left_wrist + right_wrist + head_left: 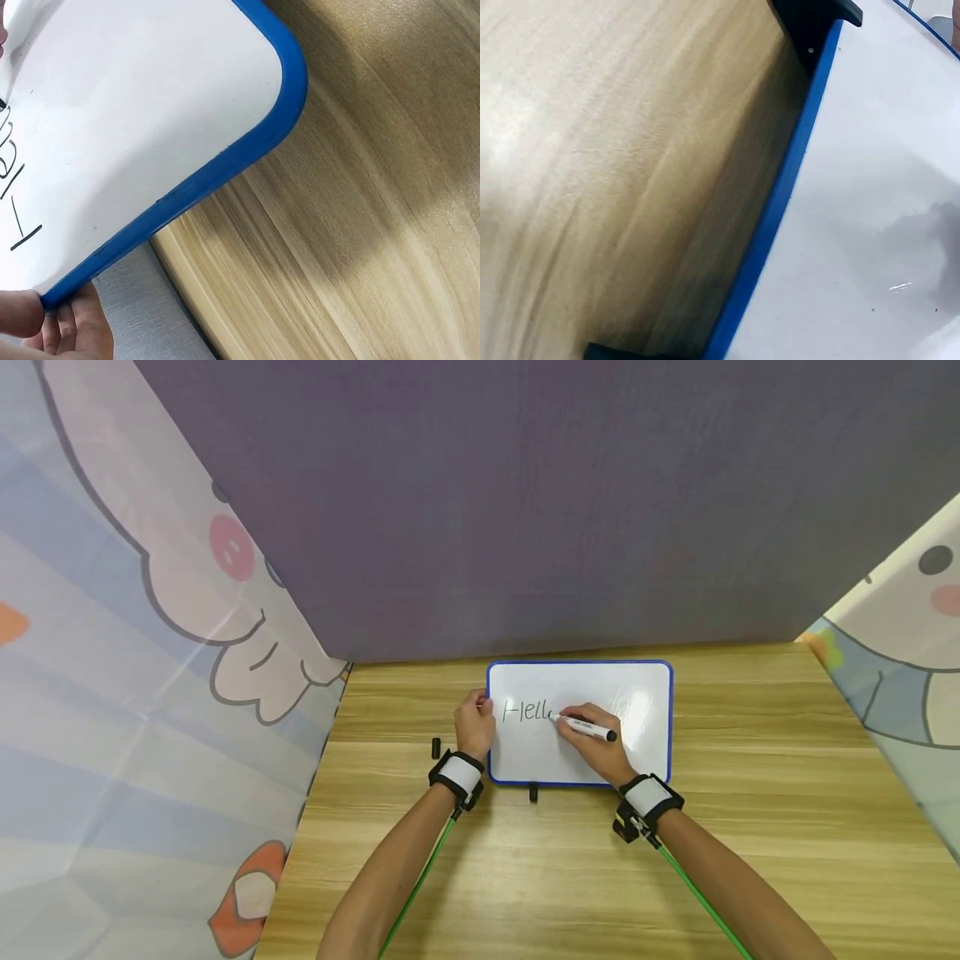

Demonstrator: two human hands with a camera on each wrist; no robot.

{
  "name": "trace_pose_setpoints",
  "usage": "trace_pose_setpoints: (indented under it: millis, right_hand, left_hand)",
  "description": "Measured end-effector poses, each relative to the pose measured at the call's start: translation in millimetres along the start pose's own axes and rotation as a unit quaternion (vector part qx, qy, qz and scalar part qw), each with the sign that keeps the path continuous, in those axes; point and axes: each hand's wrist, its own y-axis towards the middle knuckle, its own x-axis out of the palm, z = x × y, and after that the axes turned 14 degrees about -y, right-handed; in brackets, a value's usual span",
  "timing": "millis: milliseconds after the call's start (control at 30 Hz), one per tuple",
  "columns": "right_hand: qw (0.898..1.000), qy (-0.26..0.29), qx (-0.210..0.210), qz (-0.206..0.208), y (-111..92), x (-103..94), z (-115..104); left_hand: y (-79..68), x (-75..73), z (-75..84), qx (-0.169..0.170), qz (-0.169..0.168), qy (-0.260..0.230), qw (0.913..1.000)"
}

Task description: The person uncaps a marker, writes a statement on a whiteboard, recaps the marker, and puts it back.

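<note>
A whiteboard (585,760) with a blue frame lies before me, bearing black handwriting (527,711) that reads "Hell" and the start of another letter. My left hand (475,727) grips the board's left edge; in the left wrist view, the thumb is on top and the fingers (90,322) are curled underneath. Between the fingers and thumb of my right hand (600,752) is a white marker (583,726) with a black end. Its tip touches the board at the end of the writing. In the right wrist view, the marker is out of sight.
A small black piece (436,748), perhaps the marker's cap, sits left of the board on the wooden table (750,777). Another black piece (533,792) projects from the board's near edge. Behind the table rises a grey panel (525,527); a cartoon-printed sheet (150,735) borders the left side.
</note>
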Motion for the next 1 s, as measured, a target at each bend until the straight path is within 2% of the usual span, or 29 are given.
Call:
trace_pose_setpoints:
  millis: [433,667,800,1000]
  right_hand:
    - [0.999,-0.028,0.005,0.025,2.2,-3.4,-1.4]
    - [1.000,-0.018,-0.003,0.019,1.3,-1.2,-2.2]
    - [0.999,0.005,-0.010,0.045,-1.9,-6.1,0.6]
    - [0.997,-0.002,-0.036,0.072,-4.8,-15.4,5.3]
  left_hand:
    - [1.2,-1.5,-0.1,0.010,0.002,0.004,0.9999]
    - [0.6,-2.2,-0.4,0.001,0.002,-0.002,1.0000]
    - [0.8,-2.3,-0.1,-0.007,0.003,-0.004,1.0000]
    - [1.1,-1.9,-1.7,-0.004,0.004,-0.006,1.0000]
